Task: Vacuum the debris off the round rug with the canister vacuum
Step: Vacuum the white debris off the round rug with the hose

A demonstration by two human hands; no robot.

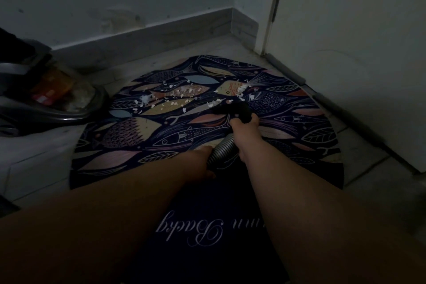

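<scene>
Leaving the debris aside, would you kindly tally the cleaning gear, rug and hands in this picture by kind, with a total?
Rug: 1
Vacuum: 1
Hose: 1
Nozzle: 1
Hands: 2, left hand holding the Hose, right hand gripping the Nozzle
Total: 6
</scene>
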